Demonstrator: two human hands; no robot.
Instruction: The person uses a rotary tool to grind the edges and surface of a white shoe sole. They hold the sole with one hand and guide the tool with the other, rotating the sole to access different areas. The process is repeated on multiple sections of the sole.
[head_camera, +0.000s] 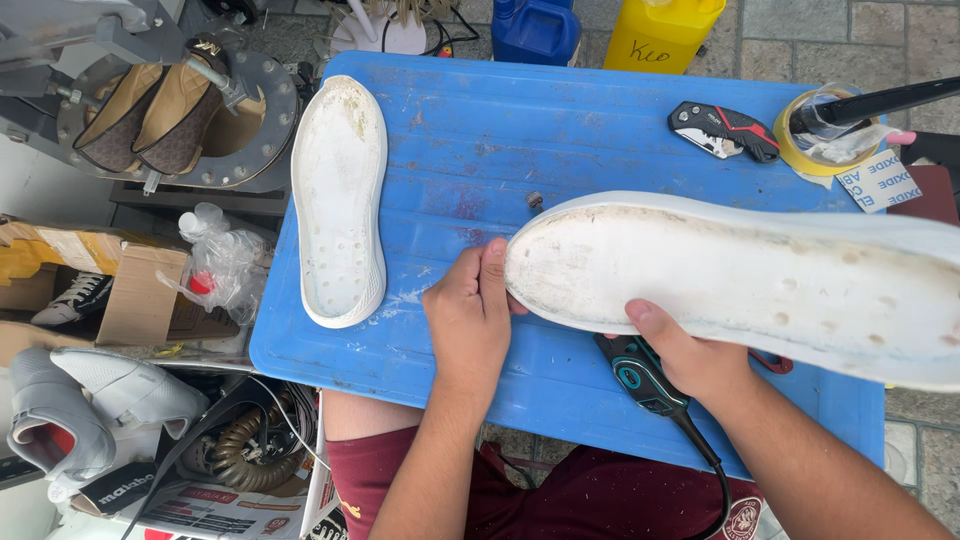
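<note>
Both my hands hold a large white shoe sole (740, 275) above the blue table (560, 130), its dirty inner side facing up. My left hand (468, 315) grips the sole's rounded end, thumb along its rim. My right hand (690, 355) holds the near edge from below, thumb on top. A second white sole (338, 200) lies flat on the table's left side, apart from both hands. A black and teal corded rotary tool (638, 375) lies on the table under my right hand.
A black and red folding knife (722, 130) and a roll of yellow tape (822, 140) sit at the back right. Blue and yellow jugs stand behind the table. Left of it are a shoe machine with brown shoes (150, 115), boxes and white sneakers (90, 410).
</note>
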